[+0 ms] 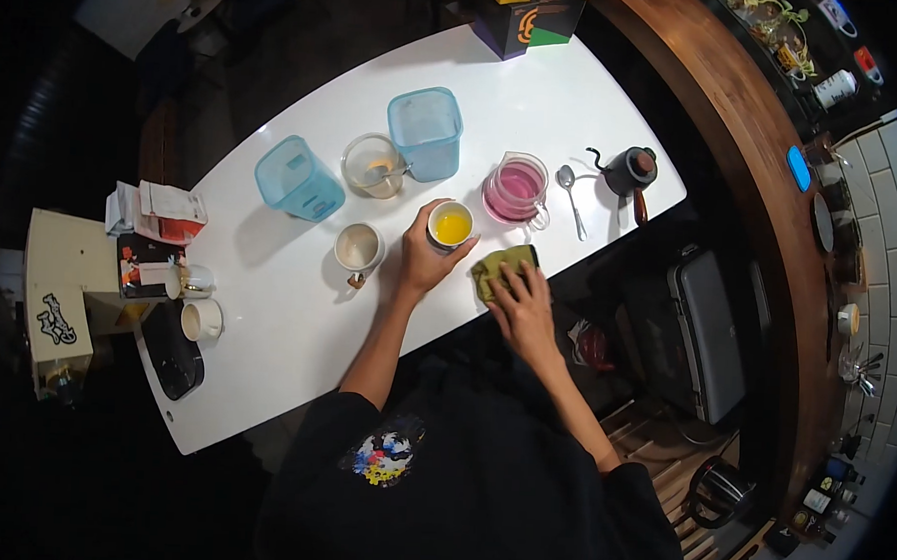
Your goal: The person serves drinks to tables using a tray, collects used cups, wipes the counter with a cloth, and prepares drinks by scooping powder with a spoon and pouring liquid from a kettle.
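Note:
My left hand [427, 259] is wrapped round a small cup [451, 224] of yellow liquid near the middle of the white table [276, 343]. My right hand [523, 308] lies with spread fingers on a folded green cloth [504, 272] at the table's front edge. Just beyond the cloth stands a glass jug [516, 190] with pink contents. A mug [358, 247] is left of my left hand, and behind it sits a glass bowl [373, 167] with a utensil in it. Two blue plastic containers [425, 132] [300, 178] stand at the back.
A spoon [572, 202] and a black gooseneck kettle [630, 172] are at the right. Toward the left end are a white cup [201, 320], a black tray [172, 351] and papers [172, 203]. Dark boxes [505, 22] stand at the far edge.

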The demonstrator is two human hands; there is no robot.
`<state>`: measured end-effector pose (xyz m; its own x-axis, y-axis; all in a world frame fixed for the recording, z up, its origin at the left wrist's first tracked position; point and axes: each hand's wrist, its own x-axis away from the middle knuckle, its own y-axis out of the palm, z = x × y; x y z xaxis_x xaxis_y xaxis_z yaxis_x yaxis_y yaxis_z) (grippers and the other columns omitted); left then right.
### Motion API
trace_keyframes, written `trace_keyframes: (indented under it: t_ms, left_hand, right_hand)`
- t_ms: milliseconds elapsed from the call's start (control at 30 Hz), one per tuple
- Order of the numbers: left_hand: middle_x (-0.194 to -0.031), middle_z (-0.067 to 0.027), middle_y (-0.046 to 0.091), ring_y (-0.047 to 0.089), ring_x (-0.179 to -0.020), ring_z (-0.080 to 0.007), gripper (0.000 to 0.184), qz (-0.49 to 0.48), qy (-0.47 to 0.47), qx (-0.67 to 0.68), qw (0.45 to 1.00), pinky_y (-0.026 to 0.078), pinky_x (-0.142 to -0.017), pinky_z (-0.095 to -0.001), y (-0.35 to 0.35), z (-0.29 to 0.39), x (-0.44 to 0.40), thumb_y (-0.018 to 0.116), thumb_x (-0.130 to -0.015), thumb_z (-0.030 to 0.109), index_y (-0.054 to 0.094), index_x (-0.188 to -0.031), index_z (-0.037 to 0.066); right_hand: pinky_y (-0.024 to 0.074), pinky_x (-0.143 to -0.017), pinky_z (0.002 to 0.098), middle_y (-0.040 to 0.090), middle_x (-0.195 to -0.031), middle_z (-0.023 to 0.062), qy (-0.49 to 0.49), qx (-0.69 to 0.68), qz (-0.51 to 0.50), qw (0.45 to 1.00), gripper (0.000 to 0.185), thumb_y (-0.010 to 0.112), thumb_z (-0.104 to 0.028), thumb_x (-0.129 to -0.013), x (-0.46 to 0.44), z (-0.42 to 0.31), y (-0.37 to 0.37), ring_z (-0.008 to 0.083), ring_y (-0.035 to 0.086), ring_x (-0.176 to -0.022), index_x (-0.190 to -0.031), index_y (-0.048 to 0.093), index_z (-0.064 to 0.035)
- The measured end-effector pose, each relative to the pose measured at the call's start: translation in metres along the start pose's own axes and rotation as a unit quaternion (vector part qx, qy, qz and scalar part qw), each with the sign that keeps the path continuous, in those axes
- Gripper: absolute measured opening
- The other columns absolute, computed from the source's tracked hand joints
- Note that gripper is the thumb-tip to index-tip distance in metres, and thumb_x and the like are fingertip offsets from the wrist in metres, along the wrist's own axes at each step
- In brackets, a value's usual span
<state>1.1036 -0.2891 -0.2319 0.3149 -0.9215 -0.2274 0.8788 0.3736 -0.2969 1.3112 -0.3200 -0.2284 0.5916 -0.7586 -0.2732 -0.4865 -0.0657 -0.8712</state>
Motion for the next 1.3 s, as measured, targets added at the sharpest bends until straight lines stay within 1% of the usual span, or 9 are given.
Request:
trace_keyframes:
  t_ms: [33,267,333,367,600,800,867,1033,1300]
  left_hand:
    - [-0.102,-0.0154,0.067,0.067,-0.092,-0.0238,0.061,0.007,0.011,-0.010,1.000,0.053,-0.081,-0.0347,0.001,0.001,0.000,0.085,-0.069,0.017,0.053,-0.118,0.000]
    - [-0.098,-0.0114,0.065,0.065,-0.091,-0.0199,0.063,0.013,0.022,0.029,0.999,0.052,-0.081,-0.0332,-0.023,0.025,0.015,0.085,-0.069,0.015,0.051,-0.120,0.000]
    - [-0.100,-0.0102,0.063,0.063,-0.093,-0.0190,0.063,0.013,0.052,0.010,0.999,0.051,-0.083,-0.0322,-0.033,0.036,0.023,0.085,-0.069,0.016,0.051,-0.120,0.000]
    - [-0.108,-0.0112,0.059,0.061,-0.099,-0.0197,0.065,-0.008,0.035,0.019,0.999,0.049,-0.086,-0.0324,-0.040,0.038,0.029,0.085,-0.069,0.016,0.049,-0.121,0.000]
    - [-0.117,-0.0128,0.052,0.056,-0.106,-0.0227,0.070,-0.016,0.008,0.059,0.998,0.045,-0.092,-0.0340,-0.057,0.025,0.069,0.083,-0.070,0.015,0.042,-0.125,0.002]
    - [-0.119,-0.0134,0.051,0.054,-0.109,-0.0235,0.069,0.015,0.008,0.075,0.997,0.044,-0.094,-0.0354,-0.072,0.034,0.076,0.082,-0.071,0.011,0.039,-0.124,0.002]
    - [-0.120,-0.0138,0.052,0.054,-0.110,-0.0229,0.069,0.029,0.042,-0.003,0.999,0.045,-0.094,-0.0354,-0.077,0.032,0.076,0.082,-0.071,0.010,0.039,-0.124,0.003]
    - [-0.122,-0.0147,0.052,0.054,-0.112,-0.0229,0.070,0.018,0.029,0.068,0.997,0.044,-0.096,-0.0354,-0.084,0.037,0.076,0.082,-0.071,0.010,0.037,-0.124,0.003]
    - [-0.121,-0.0153,0.053,0.054,-0.112,-0.0235,0.070,0.037,0.017,0.059,0.997,0.044,-0.097,-0.0361,-0.094,0.043,0.083,0.081,-0.072,0.009,0.037,-0.125,0.003]
  right_hand:
    - [0.0254,-0.112,0.0505,0.045,-0.140,0.0137,0.015,-0.013,-0.032,0.999,0.043,0.064,-0.018,-0.086,0.000,-0.003,0.007,0.0367,0.037,-0.132,-0.127,0.056,-0.0070]
    - [0.0264,-0.111,0.0488,0.042,-0.143,0.0147,-0.001,0.008,-0.058,0.998,0.048,0.058,-0.020,-0.090,-0.019,-0.003,0.020,0.0331,0.036,-0.134,-0.134,0.048,-0.0056]
    - [0.0268,-0.111,0.0482,0.042,-0.144,0.0149,-0.017,0.013,-0.059,0.998,0.049,0.058,-0.020,-0.090,-0.030,-0.004,0.028,0.0329,0.037,-0.134,-0.135,0.047,-0.0052]
    - [0.0273,-0.111,0.0476,0.041,-0.144,0.0152,-0.033,0.022,-0.058,0.998,0.050,0.057,-0.021,-0.090,-0.037,-0.003,0.032,0.0327,0.037,-0.134,-0.136,0.045,-0.0048]
    - [0.0304,-0.109,0.0455,0.041,-0.144,0.0135,-0.080,0.031,-0.046,0.995,0.055,0.056,-0.022,-0.089,-0.096,0.003,0.058,0.0311,0.039,-0.132,-0.139,0.041,-0.0047]
    - [0.0351,-0.102,0.0450,0.044,-0.143,0.0129,-0.083,0.007,-0.047,0.995,0.050,0.055,-0.019,-0.090,-0.088,0.000,0.053,0.0325,0.044,-0.127,-0.136,0.045,-0.0050]
    - [0.0364,-0.101,0.0458,0.044,-0.143,0.0130,-0.082,0.001,-0.059,0.995,0.050,0.057,-0.019,-0.089,-0.069,-0.005,0.046,0.0328,0.045,-0.126,-0.136,0.046,-0.0050]
    - [0.0381,-0.098,0.0460,0.044,-0.142,0.0124,-0.035,-0.019,-0.116,0.993,0.049,0.058,-0.017,-0.089,-0.006,-0.027,0.019,0.0347,0.046,-0.124,-0.135,0.047,-0.0045]
    - [0.0352,-0.101,0.0443,0.048,-0.139,0.0115,-0.061,-0.002,-0.060,0.996,0.045,0.055,-0.019,-0.090,-0.073,-0.011,0.044,0.0323,0.043,-0.127,-0.133,0.050,-0.0049]
